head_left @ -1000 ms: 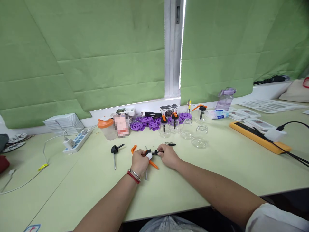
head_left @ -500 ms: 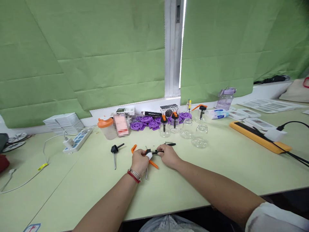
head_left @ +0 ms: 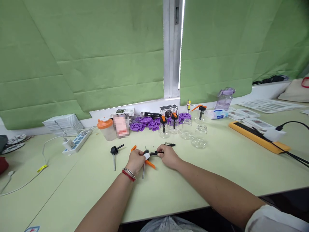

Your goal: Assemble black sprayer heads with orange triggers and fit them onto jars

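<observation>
My left hand [head_left: 136,160] is closed on a black pump head [head_left: 146,151] with a thin metal spout [head_left: 143,170] hanging toward me. My right hand [head_left: 168,156] pinches the far end of a black pump tube [head_left: 154,153], which lies in line with the head between both hands. Whether the tube is seated in the head, I cannot tell. Orange lever parts [head_left: 151,164] show on both sides of my left hand, partly hidden by it. Left of it lies another black pump head [head_left: 114,149] with a metal spout. Behind my right hand are a spring [head_left: 168,143] and a black rod [head_left: 171,145].
Glass jars [head_left: 199,142] stand behind, some with black-and-orange pump tops [head_left: 174,116]. Purple plastic parts [head_left: 146,120], an orange-lidded cup [head_left: 105,129] and a purple-lidded bottle [head_left: 224,99] line the back. Power strips lie left [head_left: 78,141] and right [head_left: 259,137].
My left hand has shifted slightly left with the pump head, so more of the tube shows between the hands. The metal spout now slants more. My right hand has barely moved.
</observation>
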Demonstrator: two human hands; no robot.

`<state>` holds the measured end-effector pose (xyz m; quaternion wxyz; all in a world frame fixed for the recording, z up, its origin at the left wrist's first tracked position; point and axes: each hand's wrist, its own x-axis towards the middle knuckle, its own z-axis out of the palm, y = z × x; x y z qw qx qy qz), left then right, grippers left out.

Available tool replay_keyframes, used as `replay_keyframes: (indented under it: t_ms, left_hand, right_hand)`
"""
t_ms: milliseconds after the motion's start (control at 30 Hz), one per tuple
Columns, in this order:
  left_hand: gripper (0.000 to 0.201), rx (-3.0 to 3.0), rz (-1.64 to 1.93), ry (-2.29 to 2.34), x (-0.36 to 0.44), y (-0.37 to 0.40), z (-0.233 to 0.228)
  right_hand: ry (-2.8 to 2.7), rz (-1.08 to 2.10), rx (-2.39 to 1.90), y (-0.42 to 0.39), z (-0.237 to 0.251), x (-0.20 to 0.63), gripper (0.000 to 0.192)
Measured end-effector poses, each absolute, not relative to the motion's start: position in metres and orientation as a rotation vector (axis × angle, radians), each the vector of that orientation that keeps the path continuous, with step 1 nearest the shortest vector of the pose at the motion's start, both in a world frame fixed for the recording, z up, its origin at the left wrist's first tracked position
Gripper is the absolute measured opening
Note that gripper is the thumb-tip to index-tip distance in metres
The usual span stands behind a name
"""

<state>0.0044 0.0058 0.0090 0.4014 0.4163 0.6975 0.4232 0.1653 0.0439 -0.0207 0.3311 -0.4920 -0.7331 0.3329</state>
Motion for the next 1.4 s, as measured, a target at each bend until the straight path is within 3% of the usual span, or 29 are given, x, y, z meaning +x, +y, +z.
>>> replay_keyframes:
  t_ms: [267, 467, 633, 833, 967, 1233, 1400]
  left_hand:
    - [0.029, 1.232, 0.746, 1.586, -0.006, -0.003, 0.027]
    - [0.035, 1.311, 0.634, 1.575, -0.014, -0.003, 0.030]
    - [0.031, 1.496, 0.649, 1.622, -0.016, -0.002, 0.028]
    - [0.048, 1.652, 0.847, 1.817, -0.011, -0.003, 0.028]
    - [0.035, 2.056, 0.896, 1.779, 0.009, -0.008, 0.038]
    - [0.016, 2.580, 0.277, 1.736, 0.054, 0.021, 0.035]
    - [0.014, 2.551, 0.152, 1.801, 0.062, 0.040, 0.028]
  right_hand:
    - [-1.928, 1.109, -1.287, 0.055, -0.016, 0.191, 0.006]
    - [-1.932, 0.991, -1.441, 0.064, -0.009, 0.208, 0.006]
    - [-1.946, 0.932, -1.412, 0.064, -0.008, 0.208, 0.006]
    - [-1.930, 0.959, -1.397, 0.065, -0.009, 0.207, 0.005]
    - [-1.931, 0.978, -1.367, 0.066, -0.009, 0.208, 0.007]
    - [-1.940, 0.988, -1.344, 0.070, -0.013, 0.211, 0.008]
    - [-1.965, 0.959, -1.369, 0.069, -0.008, 0.213, 0.008]
